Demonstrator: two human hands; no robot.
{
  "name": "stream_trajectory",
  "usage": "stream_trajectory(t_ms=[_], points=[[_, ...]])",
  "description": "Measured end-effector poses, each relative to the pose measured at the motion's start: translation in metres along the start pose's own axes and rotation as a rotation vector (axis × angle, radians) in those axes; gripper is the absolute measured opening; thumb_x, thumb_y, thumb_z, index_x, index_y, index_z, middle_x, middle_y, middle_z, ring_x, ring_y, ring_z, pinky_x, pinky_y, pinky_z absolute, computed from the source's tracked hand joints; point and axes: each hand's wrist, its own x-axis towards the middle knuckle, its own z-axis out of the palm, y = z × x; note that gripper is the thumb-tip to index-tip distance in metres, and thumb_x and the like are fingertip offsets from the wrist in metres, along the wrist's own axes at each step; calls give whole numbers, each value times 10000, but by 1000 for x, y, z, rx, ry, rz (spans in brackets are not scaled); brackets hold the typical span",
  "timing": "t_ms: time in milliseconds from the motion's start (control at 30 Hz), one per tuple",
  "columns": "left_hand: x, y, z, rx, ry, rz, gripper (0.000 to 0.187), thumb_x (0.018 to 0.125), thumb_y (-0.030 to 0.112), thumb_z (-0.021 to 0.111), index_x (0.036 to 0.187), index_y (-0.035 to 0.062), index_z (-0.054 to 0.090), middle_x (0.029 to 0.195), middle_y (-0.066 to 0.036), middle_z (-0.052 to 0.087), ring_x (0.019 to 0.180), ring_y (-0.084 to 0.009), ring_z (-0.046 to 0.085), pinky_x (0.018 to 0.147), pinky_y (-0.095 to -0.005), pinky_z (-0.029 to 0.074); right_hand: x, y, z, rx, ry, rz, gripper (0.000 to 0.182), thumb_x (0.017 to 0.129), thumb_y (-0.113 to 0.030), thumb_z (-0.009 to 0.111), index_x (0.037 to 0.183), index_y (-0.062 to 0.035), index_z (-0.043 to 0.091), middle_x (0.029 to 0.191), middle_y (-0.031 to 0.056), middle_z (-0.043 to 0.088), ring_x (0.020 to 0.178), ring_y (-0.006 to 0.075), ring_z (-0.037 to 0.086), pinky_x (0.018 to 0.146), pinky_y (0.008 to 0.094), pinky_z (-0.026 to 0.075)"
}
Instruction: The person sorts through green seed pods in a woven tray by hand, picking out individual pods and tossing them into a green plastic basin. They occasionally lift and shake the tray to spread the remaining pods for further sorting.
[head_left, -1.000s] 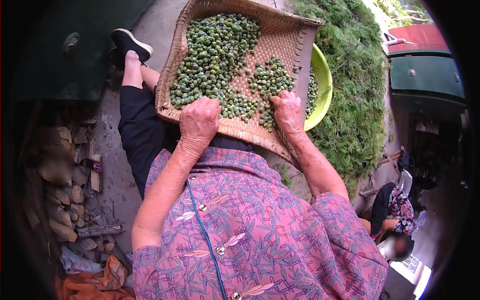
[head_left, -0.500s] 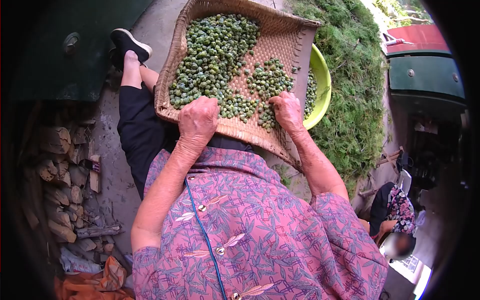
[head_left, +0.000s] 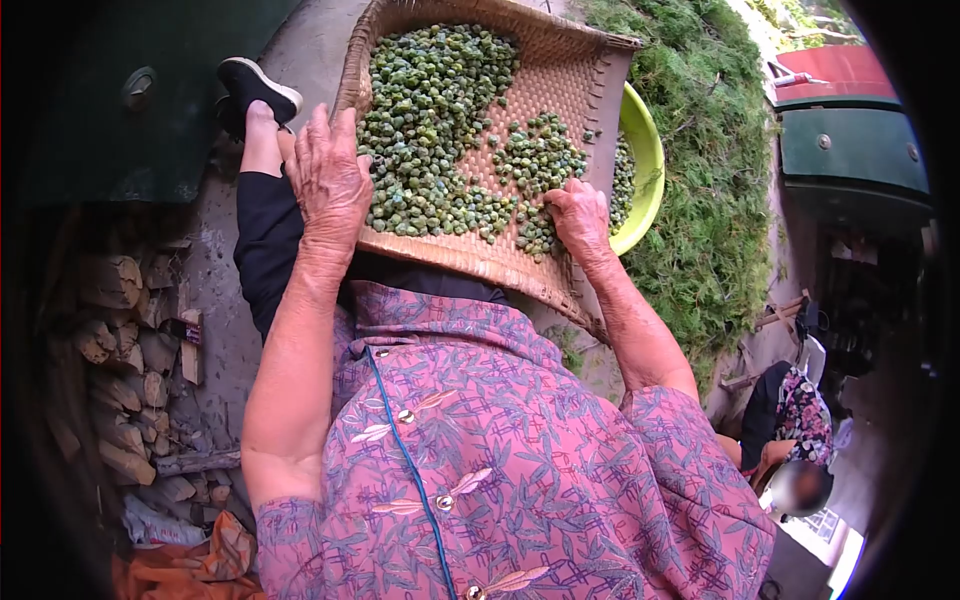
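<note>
Basket [head_left: 570,65] of fruits [head_left: 430,120] between two hands

The basket lies over the lap, the green fruits in a large heap on its left and a smaller one nearer its right edge. At its near left corner, the left hand [head_left: 328,180] has a wide grip, fingers spread. The right hand [head_left: 580,215] is at the smaller heap, grip narrow, fingers curled; whether it holds a fruit, I cannot tell. Right of the basket, partly under its edge, a bowl [head_left: 652,170] holds more fruits; greenery [head_left: 710,180] lies beyond.
</note>
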Motion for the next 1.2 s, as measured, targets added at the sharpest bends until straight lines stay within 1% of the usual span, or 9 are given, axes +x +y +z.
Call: stream_trajectory(t_ms=[67,100,333,467,533,733,900,1067,1200], points=[[1,-6,7,42,-159,-117,693,732,82,687,1362,83,399,1384,-142,391,1259,-361,387,951,-456,421,3,-2,-3,-29,-6,-16,89,752,-129,643,821,-149,696,817,62,565,870,248,557,742,408,391],[5,-4,3,1,-372,-178,788,721,105,703,1407,72,316,1395,-176,362,1247,-373,404,965,-444,425,5,-4,-4,-69,-6,-45,80,746,-119,626,792,-138,689,810,62,566,862,247,558,737,408,391],[-4,-8,9,88,-357,-110,764,728,105,687,1404,77,332,1388,-206,381,1238,-390,416,982,-449,419,13,-7,3,-168,-4,-89,75,729,-83,574,725,-89,649,816,79,572,871,253,560,734,413,395],[-5,-8,8,110,-368,-104,701,742,112,656,1383,94,373,1390,-206,387,1223,-388,433,968,-448,430,11,-3,4,-180,-14,-131,58,738,-90,585,762,-81,637,834,89,567,882,273,553,742,424,399],[-6,-8,8,122,-383,-107,678,745,114,648,1372,99,390,1390,-205,386,1221,-385,437,963,-448,435,5,4,3,92,85,-67,54,756,-104,600,798,-73,615,853,104,556,892,297,539,755,430,404],[-3,-3,2,85,-386,-139,638,747,138,667,1340,100,434,1391,-200,387,1227,-376,438,954,-450,439,3,19,6,142,80,-21,68,764,-126,619,807,-73,614,877,110,554,907,311,530,799,424,420],[-3,-2,0,91,-401,-140,627,756,152,673,1337,100,443,1391,-197,386,1230,-378,436,957,-453,436,5,21,1,400,190,91,104,747,-152,671,796,-62,652,789,110,571,808,298,565,745,405,456],[-1,1,-4,74,-425,-155,586,760,164,672,1310,107,477,1400,-197,376,1237,-377,430,970,-457,423,1,24,3,420,179,49,142,759,-209,710,811,-77,701,774,89,574,794,286,570,724,396,460],[-2,0,-3,66,-421,-148,543,764,185,669,1278,106,509,1403,-196,373,1240,-380,426,977,-461,417,-4,12,-1,220,96,-63,91,754,-181,693,803,-104,703,789,76,562,850,277,550,758,395,444]])
